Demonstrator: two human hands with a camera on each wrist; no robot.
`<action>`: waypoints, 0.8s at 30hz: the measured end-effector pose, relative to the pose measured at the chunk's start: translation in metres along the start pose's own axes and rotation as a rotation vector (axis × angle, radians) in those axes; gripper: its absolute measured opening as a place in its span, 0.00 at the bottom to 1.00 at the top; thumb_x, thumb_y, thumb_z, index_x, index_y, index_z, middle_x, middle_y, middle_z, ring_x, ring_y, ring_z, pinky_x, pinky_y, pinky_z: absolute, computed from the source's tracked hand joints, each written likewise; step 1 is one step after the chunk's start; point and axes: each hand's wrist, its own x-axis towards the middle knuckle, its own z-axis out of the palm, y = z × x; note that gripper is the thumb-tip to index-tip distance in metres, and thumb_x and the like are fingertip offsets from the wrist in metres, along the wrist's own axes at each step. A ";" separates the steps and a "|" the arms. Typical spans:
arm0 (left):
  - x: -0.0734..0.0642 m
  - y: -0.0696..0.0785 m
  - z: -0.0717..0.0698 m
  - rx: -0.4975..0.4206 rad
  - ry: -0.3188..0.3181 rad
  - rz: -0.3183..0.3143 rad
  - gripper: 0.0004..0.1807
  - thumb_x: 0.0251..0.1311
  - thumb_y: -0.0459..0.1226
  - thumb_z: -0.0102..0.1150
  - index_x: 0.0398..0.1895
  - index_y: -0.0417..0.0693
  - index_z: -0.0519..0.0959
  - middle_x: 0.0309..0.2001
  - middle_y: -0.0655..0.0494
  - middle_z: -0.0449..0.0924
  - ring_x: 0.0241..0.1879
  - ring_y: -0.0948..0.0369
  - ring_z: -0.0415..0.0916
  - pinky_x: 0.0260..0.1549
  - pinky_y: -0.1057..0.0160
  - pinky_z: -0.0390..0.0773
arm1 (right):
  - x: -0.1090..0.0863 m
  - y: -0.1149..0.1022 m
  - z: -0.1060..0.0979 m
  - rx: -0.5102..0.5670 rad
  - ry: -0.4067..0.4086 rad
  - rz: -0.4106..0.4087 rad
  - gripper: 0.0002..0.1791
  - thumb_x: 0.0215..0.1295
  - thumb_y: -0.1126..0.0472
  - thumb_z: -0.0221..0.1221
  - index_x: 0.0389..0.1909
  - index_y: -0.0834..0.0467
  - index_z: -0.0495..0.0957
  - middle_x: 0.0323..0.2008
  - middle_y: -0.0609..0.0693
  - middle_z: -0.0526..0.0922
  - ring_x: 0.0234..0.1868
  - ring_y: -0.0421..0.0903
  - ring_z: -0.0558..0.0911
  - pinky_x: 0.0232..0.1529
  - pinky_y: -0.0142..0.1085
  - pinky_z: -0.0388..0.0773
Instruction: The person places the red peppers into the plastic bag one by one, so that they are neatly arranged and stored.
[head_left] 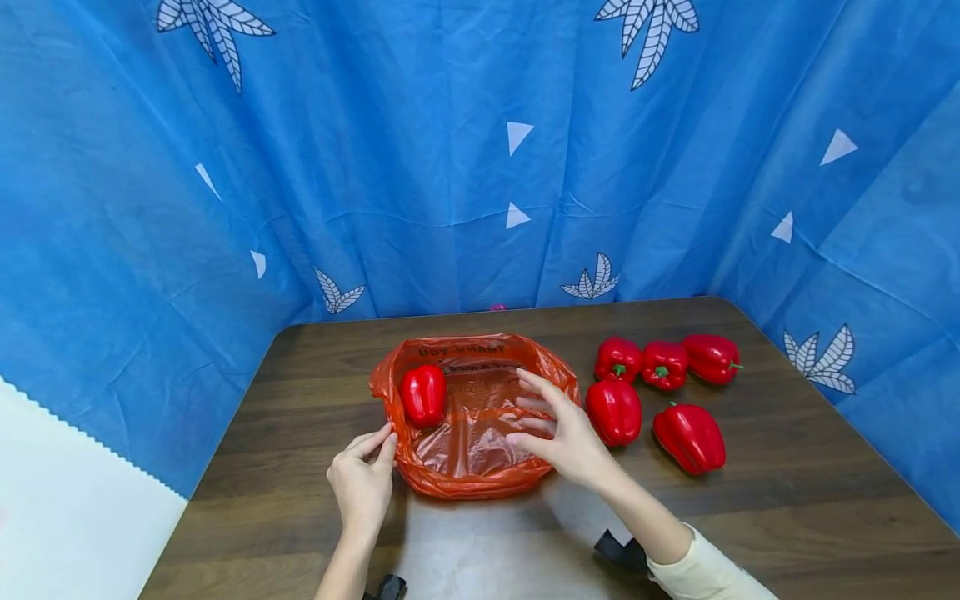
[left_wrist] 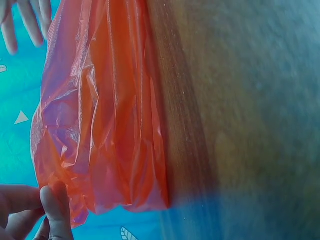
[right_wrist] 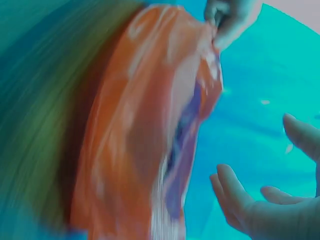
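Note:
A thin red plastic bag (head_left: 480,454) stands with its mouth spread wide on the table, printed letters showing on its far inner wall. Inside, at the left, lies one red bell pepper (head_left: 423,396). My left hand (head_left: 363,477) pinches the bag's left rim between thumb and fingers; the left wrist view shows the same pinch on the plastic (left_wrist: 107,125). Over the right part of the bag's mouth hovers my right hand (head_left: 566,433), fingers spread and holding nothing. In the right wrist view its fingers (right_wrist: 232,192) are apart from the bag (right_wrist: 135,140).
Several red bell peppers lie right of the bag, the nearest pepper (head_left: 613,412) close beside its rim and another pepper (head_left: 690,439) farther right. The dark wooden table (head_left: 795,500) is backed by a blue patterned curtain (head_left: 480,167). A white surface (head_left: 67,508) shows at lower left.

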 end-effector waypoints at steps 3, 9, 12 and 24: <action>0.000 0.000 0.001 0.000 0.000 0.004 0.08 0.52 0.26 0.69 0.37 0.39 0.88 0.33 0.45 0.88 0.17 0.87 0.69 0.18 0.83 0.71 | -0.011 0.002 -0.025 -0.015 0.050 0.010 0.43 0.58 0.62 0.68 0.73 0.51 0.59 0.68 0.59 0.68 0.62 0.61 0.75 0.54 0.46 0.80; 0.000 0.001 0.002 0.001 0.002 0.010 0.08 0.52 0.26 0.68 0.36 0.38 0.88 0.33 0.44 0.88 0.17 0.88 0.68 0.18 0.83 0.71 | -0.028 0.007 -0.073 -0.040 0.179 0.044 0.38 0.63 0.61 0.65 0.72 0.52 0.60 0.68 0.58 0.69 0.61 0.50 0.78 0.51 0.29 0.80; 0.000 0.001 0.001 0.005 0.000 0.011 0.08 0.52 0.25 0.68 0.36 0.38 0.88 0.32 0.44 0.88 0.17 0.87 0.68 0.19 0.83 0.71 | -0.037 0.010 -0.093 -0.063 0.252 0.022 0.37 0.64 0.63 0.63 0.72 0.54 0.61 0.67 0.55 0.70 0.58 0.39 0.79 0.49 0.23 0.78; 0.000 0.001 0.001 0.021 -0.010 0.001 0.08 0.53 0.27 0.68 0.37 0.40 0.88 0.34 0.45 0.88 0.17 0.87 0.69 0.20 0.83 0.70 | -0.073 0.036 -0.161 -0.013 0.478 0.033 0.36 0.64 0.70 0.61 0.73 0.53 0.62 0.59 0.34 0.72 0.53 0.25 0.77 0.45 0.16 0.75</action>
